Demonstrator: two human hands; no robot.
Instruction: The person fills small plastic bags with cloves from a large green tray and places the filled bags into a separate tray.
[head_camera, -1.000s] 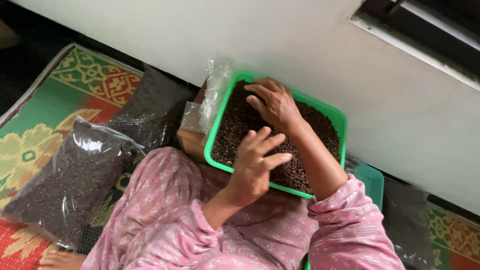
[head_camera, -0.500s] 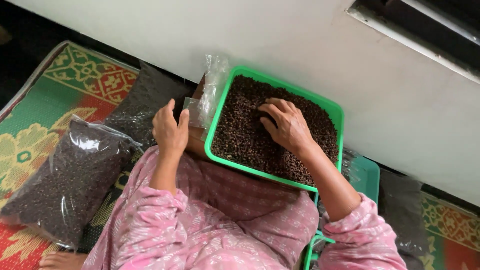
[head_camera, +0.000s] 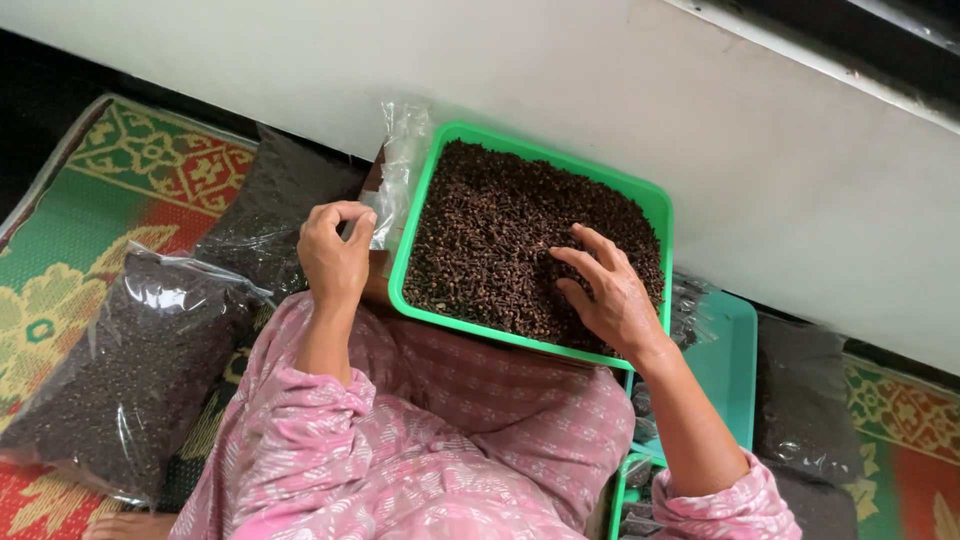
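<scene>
A green tray (head_camera: 412, 232) full of small dark brown dried buds rests on my lap, which is covered in pink patterned cloth. My right hand (head_camera: 606, 292) lies flat on the buds near the tray's front right, fingers spread. My left hand (head_camera: 335, 255) is off the tray at its left edge, fingers pinched on the rim of a clear plastic bag (head_camera: 398, 170) that stands beside the tray.
A large clear bag packed with the same dark buds (head_camera: 125, 365) lies on the patterned mat (head_camera: 120, 190) to my left, another bag (head_camera: 275, 215) behind it. A teal tray (head_camera: 722, 375) and more dark bags (head_camera: 805, 410) sit on my right. A white wall (head_camera: 620, 90) runs behind.
My left hand left the tray and moved to the clear bag at the tray's left edge. My right hand slid from the tray's far side to its front right.
</scene>
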